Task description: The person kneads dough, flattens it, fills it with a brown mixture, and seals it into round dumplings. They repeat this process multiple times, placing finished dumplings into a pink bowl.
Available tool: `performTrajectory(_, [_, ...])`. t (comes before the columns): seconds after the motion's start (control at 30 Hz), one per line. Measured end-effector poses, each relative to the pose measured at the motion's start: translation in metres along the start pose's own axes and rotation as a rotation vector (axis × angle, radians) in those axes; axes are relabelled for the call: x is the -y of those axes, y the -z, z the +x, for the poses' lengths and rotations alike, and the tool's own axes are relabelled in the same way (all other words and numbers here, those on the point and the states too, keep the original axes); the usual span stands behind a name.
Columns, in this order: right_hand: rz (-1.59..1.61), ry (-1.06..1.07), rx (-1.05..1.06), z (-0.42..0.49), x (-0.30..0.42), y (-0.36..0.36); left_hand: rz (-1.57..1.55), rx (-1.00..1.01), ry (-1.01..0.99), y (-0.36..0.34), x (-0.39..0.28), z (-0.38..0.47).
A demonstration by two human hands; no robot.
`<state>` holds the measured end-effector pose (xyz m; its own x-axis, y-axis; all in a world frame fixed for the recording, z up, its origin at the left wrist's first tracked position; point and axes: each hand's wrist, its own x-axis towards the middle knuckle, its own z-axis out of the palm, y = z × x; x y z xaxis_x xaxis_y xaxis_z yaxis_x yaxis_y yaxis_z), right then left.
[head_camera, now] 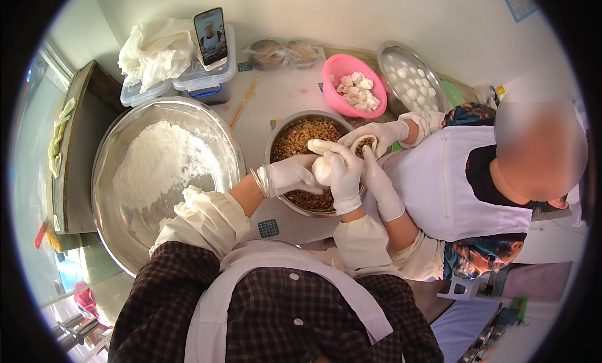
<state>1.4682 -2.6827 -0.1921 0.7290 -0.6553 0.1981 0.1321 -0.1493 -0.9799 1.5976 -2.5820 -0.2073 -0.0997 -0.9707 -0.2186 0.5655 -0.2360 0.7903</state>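
Note:
My left hand [292, 176] and my right hand [344, 177], both in pale thin gloves, hold a round white dough ball [321, 170] between them. Its surface facing me looks smooth; whether it has filling inside cannot be seen. Both hands are over a metal bowl [269, 149] of brown crumbly filling [305, 132]. Close by on the right, a co-worker's gloved hands [383, 133] cup an open dough wrapper [374, 142] with brown filling in it. The co-worker's fingers are right beside my right hand.
A large metal basin [99, 175] with white flour [155, 161] stands left. Beyond the bowl are a pink bowl [331, 92] of white dough pieces [360, 92] and a metal tray [386, 50] of white balls [409, 83]. Chopsticks [244, 102], a phone [210, 36] and plastic boxes [202, 78] lie further back.

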Motion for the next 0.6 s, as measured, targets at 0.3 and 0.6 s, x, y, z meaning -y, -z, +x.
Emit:
performTrajectory(0.3, [0.086, -0.053, -0.215, -0.001, -0.005, -0.014, -0.134, -0.08, -0.107, -0.019, 0.004, 0.0])
performTrajectory(0.6, [0.125, -0.006, -0.203, 0.003, 0.002, -0.015, -0.118, -0.232, -0.262, -0.028, 0.004, -0.005])
